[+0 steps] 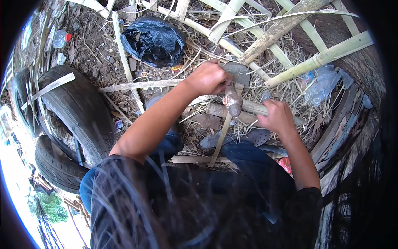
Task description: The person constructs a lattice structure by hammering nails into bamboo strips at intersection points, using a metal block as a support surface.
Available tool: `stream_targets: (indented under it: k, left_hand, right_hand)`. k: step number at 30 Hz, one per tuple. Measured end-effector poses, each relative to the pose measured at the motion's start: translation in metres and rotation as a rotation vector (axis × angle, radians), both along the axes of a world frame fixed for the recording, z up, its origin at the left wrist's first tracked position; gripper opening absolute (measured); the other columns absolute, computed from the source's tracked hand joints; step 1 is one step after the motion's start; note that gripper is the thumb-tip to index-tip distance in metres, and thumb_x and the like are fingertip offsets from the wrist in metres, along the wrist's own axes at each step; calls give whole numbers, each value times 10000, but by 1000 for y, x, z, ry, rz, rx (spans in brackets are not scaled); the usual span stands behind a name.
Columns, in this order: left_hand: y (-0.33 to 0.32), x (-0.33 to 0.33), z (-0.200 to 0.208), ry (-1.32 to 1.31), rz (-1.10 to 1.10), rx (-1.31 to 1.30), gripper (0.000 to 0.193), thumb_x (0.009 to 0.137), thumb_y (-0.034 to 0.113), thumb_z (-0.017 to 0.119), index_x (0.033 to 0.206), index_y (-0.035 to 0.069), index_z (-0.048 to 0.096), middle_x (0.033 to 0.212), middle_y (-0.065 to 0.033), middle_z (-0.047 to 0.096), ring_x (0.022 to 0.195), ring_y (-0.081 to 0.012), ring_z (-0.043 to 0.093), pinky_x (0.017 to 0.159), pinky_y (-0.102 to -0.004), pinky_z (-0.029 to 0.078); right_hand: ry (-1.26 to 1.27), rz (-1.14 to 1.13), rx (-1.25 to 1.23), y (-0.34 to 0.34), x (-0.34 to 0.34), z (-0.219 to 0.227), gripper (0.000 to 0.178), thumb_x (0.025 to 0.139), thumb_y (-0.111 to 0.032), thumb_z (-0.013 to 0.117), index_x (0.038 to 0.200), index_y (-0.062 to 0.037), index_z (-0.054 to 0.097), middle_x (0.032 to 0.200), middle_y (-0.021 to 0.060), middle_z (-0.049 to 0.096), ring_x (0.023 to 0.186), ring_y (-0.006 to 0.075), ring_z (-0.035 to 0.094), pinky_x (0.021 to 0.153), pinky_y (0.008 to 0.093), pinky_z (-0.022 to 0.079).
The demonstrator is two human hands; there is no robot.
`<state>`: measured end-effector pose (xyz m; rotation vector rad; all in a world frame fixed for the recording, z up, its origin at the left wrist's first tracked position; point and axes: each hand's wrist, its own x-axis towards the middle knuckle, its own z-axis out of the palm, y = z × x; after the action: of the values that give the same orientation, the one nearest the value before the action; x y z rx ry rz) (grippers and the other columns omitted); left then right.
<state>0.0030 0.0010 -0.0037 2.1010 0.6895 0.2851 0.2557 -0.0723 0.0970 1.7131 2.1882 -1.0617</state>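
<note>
My right hand (277, 117) is wrapped round the pale wooden handle of a hammer (255, 107). Its thick, brown-grey head (233, 101) has a rounded end and lies beside my left hand (210, 78). That left hand is closed, its fingertips at the far side of the head; what they hold is hidden. Beneath the hammer, a narrow bamboo strip (224, 135) runs toward me, and a short round piece of wood (217, 110) lies crosswise. Just beyond the left fingers is a flat grey piece (238, 74) whose kind I cannot tell.
A bamboo lattice (228, 25) spans the far side, with a thick pole (282, 31) across it. A black plastic bag (153, 41) lies on the littered ground. Worn tyres (78, 110) stand left; a tree trunk (360, 66) and clear plastic (325, 85) are at right.
</note>
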Motion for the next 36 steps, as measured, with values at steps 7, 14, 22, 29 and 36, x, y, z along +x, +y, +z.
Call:
stream_targets:
  k: [7,14,22,29,36]
  left_hand:
    - [-11,-3,9,114,55,166,254,688,239,764,853,143,597,768,9,611,868,-184,566,829,-370,378]
    - [-4,-29,23,144,170,225,536,697,402,788,1039,95,513,932,-80,568,933,-267,574,858,-407,423]
    - [11,-74,21,798,12,-276,787,827,748,478,692,-7,655,691,-225,645,761,-407,664,720,-478,529]
    - [-3,-83,1,684,40,-344,839,845,763,418,599,-9,634,654,-242,618,716,-414,640,726,-484,515]
    - [-3,-81,2,709,24,-367,851,843,769,411,584,-12,630,626,-235,607,701,-424,632,717,-493,509]
  right_hand:
    - [86,-7,-2,0,3,18,207,663,-153,698,754,13,614,741,203,632,690,409,628,647,462,513]
    - [55,-49,-42,-7,8,19,196,665,-149,696,761,8,627,743,200,641,707,402,642,650,462,520]
    - [71,7,-25,-14,7,10,274,633,-206,756,794,-20,635,764,168,659,695,367,651,653,448,528]
    - [103,-41,-9,-14,2,11,267,638,-196,753,791,-15,631,765,166,658,690,361,652,636,434,529]
    - [118,-104,-16,-11,-2,9,253,648,-192,744,786,-15,626,758,165,656,683,363,650,635,443,528]
